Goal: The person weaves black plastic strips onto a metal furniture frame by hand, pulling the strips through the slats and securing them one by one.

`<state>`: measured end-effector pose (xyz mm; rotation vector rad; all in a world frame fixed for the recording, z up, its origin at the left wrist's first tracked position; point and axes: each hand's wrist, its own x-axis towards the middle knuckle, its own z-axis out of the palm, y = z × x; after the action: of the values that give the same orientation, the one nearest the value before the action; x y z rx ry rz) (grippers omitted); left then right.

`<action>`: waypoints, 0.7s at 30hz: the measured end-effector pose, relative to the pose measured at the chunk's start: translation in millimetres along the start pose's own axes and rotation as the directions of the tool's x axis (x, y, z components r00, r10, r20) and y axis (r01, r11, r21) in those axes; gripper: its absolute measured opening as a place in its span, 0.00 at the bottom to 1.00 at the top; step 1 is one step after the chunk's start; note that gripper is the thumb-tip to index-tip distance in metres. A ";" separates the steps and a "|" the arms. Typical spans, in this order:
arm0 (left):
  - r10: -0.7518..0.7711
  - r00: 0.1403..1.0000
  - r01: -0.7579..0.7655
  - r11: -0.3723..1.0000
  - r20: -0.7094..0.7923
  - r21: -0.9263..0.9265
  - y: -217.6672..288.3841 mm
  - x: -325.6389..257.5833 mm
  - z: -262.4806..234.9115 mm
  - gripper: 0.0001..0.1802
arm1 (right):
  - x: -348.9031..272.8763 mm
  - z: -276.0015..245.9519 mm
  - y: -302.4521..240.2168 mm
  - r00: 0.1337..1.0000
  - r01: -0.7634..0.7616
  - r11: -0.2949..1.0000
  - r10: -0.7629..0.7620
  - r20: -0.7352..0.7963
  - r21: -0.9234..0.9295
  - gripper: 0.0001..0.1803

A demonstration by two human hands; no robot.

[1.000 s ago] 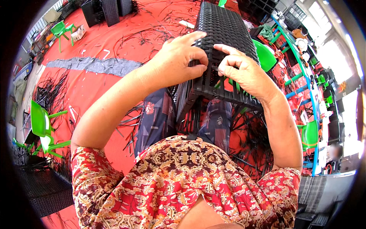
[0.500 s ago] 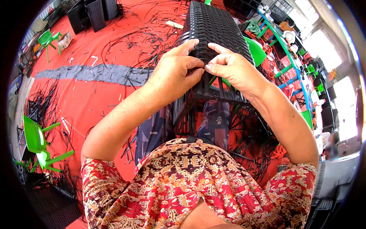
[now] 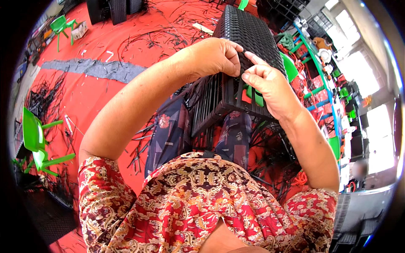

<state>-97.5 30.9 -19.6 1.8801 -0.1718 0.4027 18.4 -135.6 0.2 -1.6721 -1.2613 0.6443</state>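
A half-woven black rattan piece (image 3: 244, 31), box-shaped, stands before me with its near end tilted toward my legs. Its far top is closely woven; at the near end, bare black strips (image 3: 238, 92) run down over a dark frame. My left hand (image 3: 223, 59) is closed at the weave's near edge, thumb and fingers pinched on a thin black strip that is mostly hidden. Close beside it, my right hand (image 3: 268, 82) presses thumb against curled fingers, with the index finger stretched along the weave. What lies in that pinch is hidden.
Green chairs (image 3: 33, 130) stand on the red floor covering (image 3: 105, 101) at left. Loose black strips (image 3: 44, 99) lie scattered about. Dark woven pieces (image 3: 118, 12) stand at the far left. A green and blue rack (image 3: 314, 63) runs along the right.
My left hand has shifted right with its wrist raised, and its fingers have curled in. My right hand has moved slightly right and down. The view has shifted a little.
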 end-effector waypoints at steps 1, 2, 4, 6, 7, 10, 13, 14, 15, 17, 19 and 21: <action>0.003 1.000 -0.002 1.000 -0.013 0.002 0.6 -2.0 0.7 0.04 | -0.4 -0.1 -0.3 1.000 0.019 0.998 -0.019 0.003 -0.066 0.10; 0.002 1.000 -0.002 1.000 -0.028 0.001 2.1 -4.8 1.7 0.04 | -2.5 -3.8 -3.3 1.000 -0.010 0.983 0.005 -0.029 -0.186 0.12; -0.076 0.992 0.066 0.993 -0.101 -0.101 5.6 -12.1 2.3 0.03 | -3.0 -6.0 -7.8 0.967 0.176 0.925 -0.226 -0.115 -0.337 0.12; 0.026 0.986 -0.047 0.991 -0.165 -0.125 9.8 -18.8 -0.4 0.05 | -3.6 -6.0 -11.9 0.938 0.234 0.902 -0.308 -0.160 -0.363 0.11; 0.082 0.973 -0.099 0.993 -0.217 -0.070 11.7 -22.2 -3.3 0.06 | -2.4 -4.1 -12.6 0.952 0.250 0.911 -0.293 -0.087 -0.328 0.10; 0.010 0.983 -0.044 0.983 -0.184 -0.180 12.1 -31.7 0.5 0.09 | 0.0 0.0 -14.4 0.961 0.275 0.936 -0.260 0.095 -0.218 0.09; 0.002 0.948 -0.051 0.988 -0.317 -0.146 4.9 -46.6 15.2 0.09 | 2.0 1.1 -16.5 0.981 0.141 0.990 -0.139 0.133 -0.004 0.11; -0.091 0.923 -0.003 0.970 -0.373 -0.243 0.5 -54.2 24.8 0.09 | 3.2 0.2 -17.9 0.985 0.140 0.989 -0.144 0.099 0.045 0.12; -0.178 0.885 0.027 0.942 -0.430 -0.334 -5.2 -60.8 35.5 0.09 | 3.8 -1.4 -19.4 0.988 0.113 0.993 -0.116 0.103 0.034 0.12; -0.272 0.884 0.065 0.877 -0.380 -0.476 -18.2 -65.8 57.9 0.07 | 4.2 -4.9 -23.4 0.995 0.055 0.998 -0.054 0.088 -0.001 0.12; -0.292 0.855 0.087 0.896 -0.428 -0.436 -30.9 -64.7 76.0 0.08 | 4.1 -6.1 -26.4 0.994 0.031 0.996 -0.023 0.109 -0.080 0.12; -0.048 0.793 -0.037 0.991 -0.607 -0.127 -40.6 -59.0 84.4 0.11 | 4.7 -5.2 -28.3 0.990 0.059 0.987 -0.039 0.133 -0.151 0.13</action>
<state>-123.5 -38.9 -101.5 1.5297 0.2426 0.9519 11.4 -131.3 28.3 -1.7418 -1.4736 0.6478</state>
